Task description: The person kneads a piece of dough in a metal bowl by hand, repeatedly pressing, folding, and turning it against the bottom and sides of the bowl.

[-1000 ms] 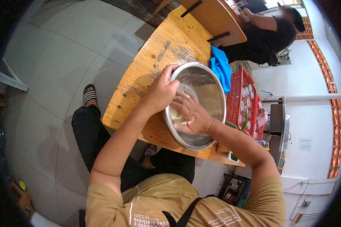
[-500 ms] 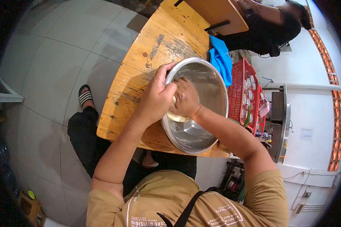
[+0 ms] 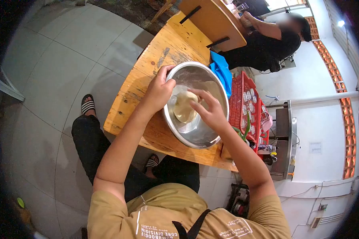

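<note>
A large steel mixing bowl [image 3: 217, 129] rests on the wooden table, its inner wall smeared with whitish residue. My left hand [image 3: 160, 91] grips the bowl's rim on the left side, fingers outside and thumb over the edge. Inside the bowl lies a pale lump of dough [image 3: 183, 109], touching the left part of the bottom. My right hand [image 3: 210, 109] reaches in from the right, its curled fingers and thumb on the upper right edge of the dough. The fingertips are partly blurred.
The worn wooden table [image 3: 125, 107] has a blue cloth [image 3: 221, 73] behind the bowl. Red plastic baskets [image 3: 237, 95] with glasses stand to the right, near a green leaf [image 3: 247, 125]. Another person in black [image 3: 263, 46] works beyond a wooden panel [image 3: 215, 24].
My right hand has lifted back from pressing beside the left rim and now holds the dough's edge, leaving more dough visible. My left hand stays on the rim. The view has shifted slightly.
</note>
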Motion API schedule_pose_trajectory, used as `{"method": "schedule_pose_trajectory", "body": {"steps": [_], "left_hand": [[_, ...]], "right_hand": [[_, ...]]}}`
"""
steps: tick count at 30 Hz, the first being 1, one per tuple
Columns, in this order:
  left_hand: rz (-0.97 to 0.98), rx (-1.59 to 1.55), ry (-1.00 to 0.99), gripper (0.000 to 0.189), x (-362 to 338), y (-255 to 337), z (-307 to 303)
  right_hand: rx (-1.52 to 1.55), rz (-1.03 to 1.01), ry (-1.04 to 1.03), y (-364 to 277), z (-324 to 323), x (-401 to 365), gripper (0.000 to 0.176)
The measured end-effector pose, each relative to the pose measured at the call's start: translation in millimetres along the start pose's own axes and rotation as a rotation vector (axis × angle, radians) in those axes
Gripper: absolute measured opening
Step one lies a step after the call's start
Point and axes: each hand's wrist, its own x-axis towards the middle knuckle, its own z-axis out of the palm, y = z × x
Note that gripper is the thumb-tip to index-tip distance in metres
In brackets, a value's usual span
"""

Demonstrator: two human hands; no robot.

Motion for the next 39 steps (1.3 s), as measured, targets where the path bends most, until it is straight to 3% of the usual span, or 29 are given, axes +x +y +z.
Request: {"method": "schedule_pose_trajectory", "body": {"steps": [3, 5, 7, 9, 10, 11, 13, 14, 18, 19, 21, 27, 33, 37, 39], "left_hand": [[0.065, 0.140, 0.060, 0.054, -7, 10, 3], [0.079, 0.184, 0.083, 0.054, -9, 11, 4], [0.089, 0.165, 0.068, 0.054, -8, 8, 4], [0.082, 0.160, 0.068, 0.054, -10, 8, 4], [0.074, 0.159, 0.070, 0.054, -11, 10, 4], [0.075, 0.160, 0.072, 0.054, -11, 11, 4], [0.087, 0.195, 0.078, 0.054, -13, 12, 4], [0.085, 0.197, 0.082, 0.054, -13, 10, 3], [0.108, 0.201, 0.090, 0.053, -11, 6, 3], [0.101, 0.189, 0.091, 0.053, -11, 4, 5], [0.108, 0.200, 0.085, 0.048, -9, -2, 2], [0.082, 0.184, 0.054, 0.049, -14, 19, 8], [0.054, 0.173, 0.059, 0.050, -13, 20, 8], [0.051, 0.109, 0.041, 0.050, -8, 8, 4], [0.054, 0.089, 0.057, 0.050, -7, 5, 5]], "right_hand": [[0.108, -0.071, 0.008, -10, -17, -38, 0.031], [-0.309, -0.103, -0.033, 1, -22, -53, 0.030], [-0.383, -0.095, -0.066, 1, -21, -55, 0.039], [-0.647, -0.187, 0.087, -1, -17, -51, 0.052], [-0.778, -0.272, 0.086, -2, -19, -47, 0.071], [-0.777, -0.274, 0.086, 0, -18, -43, 0.071], [-0.620, 0.018, -0.174, 8, -12, -35, 0.087], [-0.317, 0.103, -0.220, 14, -6, -31, 0.097], [-0.556, -0.066, -0.246, 8, 16, -17, 0.104], [-0.838, -0.357, -0.202, 31, 29, -13, 0.102], [-0.719, -0.064, -0.168, 12, 37, -11, 0.095], [-0.611, -0.184, -0.021, 17, 49, 13, 0.062], [-0.643, -0.065, 0.017, 23, 52, 50, 0.044], [-0.591, 0.174, 0.099, 18, 51, 63, 0.046], [-0.582, 0.155, 0.150, 19, 53, 60, 0.052]]}}
